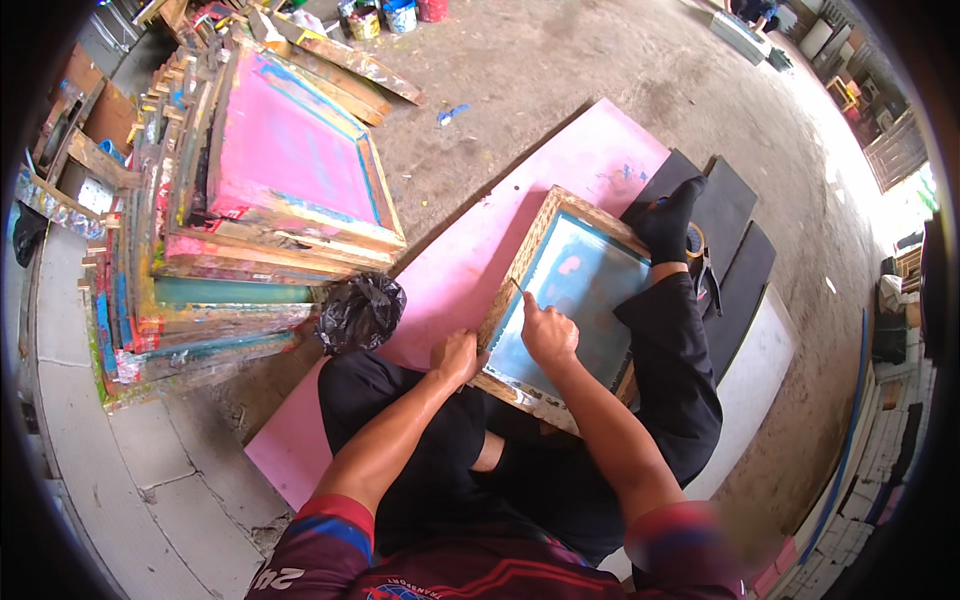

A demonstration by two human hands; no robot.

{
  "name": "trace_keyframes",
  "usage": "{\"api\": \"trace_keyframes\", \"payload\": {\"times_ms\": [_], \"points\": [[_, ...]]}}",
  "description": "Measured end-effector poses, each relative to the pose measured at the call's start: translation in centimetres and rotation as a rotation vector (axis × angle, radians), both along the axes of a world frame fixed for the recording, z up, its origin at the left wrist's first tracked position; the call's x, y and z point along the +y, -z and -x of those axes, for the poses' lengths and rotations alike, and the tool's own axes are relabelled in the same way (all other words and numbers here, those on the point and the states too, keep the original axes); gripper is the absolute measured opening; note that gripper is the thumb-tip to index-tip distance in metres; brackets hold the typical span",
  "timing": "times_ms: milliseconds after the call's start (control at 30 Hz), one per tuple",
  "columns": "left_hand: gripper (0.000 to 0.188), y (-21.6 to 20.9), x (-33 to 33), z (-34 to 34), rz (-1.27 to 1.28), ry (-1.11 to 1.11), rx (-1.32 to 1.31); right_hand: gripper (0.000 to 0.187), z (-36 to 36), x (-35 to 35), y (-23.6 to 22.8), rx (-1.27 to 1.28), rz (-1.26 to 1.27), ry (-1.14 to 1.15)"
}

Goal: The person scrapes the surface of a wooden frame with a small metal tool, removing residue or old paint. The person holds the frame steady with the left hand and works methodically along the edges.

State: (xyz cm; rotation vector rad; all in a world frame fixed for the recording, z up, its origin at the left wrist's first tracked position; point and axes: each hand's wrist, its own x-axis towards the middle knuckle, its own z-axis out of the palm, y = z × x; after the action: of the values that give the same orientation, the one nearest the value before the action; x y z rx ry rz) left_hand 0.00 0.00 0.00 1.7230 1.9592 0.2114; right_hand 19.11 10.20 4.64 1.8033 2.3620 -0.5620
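A wooden-framed printing screen (575,275) with pale blue mesh lies on a pink board (470,265) across my lap. My left hand (457,355) grips the frame's near left corner. My right hand (548,333) rests on the mesh by the left rail, forefinger stretched out and pressing near the frame's inner edge. I sit on the floor in black trousers, with my black-socked foot (668,222) on the frame's far right corner.
A tall stack of paint-stained wooden screens (250,210) stands to the left, topped by a pink one. A black plastic bag (360,312) sits beside it. Black mats (735,250) and a white panel (755,380) lie to the right. Paint pots (385,18) stand at the back.
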Motion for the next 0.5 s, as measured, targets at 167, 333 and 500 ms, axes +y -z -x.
{"api": "trace_keyframes", "payload": {"times_ms": [167,333,500], "points": [[0.045,-2.0,2.1,1.7,0.042,0.039,0.100,0.038,1.7,0.9,-1.3,0.128,-0.040,0.090],[0.043,-1.3,0.4,0.7,0.020,0.008,0.035,0.035,0.0,-0.1,-1.1,0.300,0.021,0.164],[0.043,-1.0,0.3,-0.6,-0.024,0.009,-0.011,0.034,-2.6,0.4,3.2,0.554,-0.020,0.271]]}}
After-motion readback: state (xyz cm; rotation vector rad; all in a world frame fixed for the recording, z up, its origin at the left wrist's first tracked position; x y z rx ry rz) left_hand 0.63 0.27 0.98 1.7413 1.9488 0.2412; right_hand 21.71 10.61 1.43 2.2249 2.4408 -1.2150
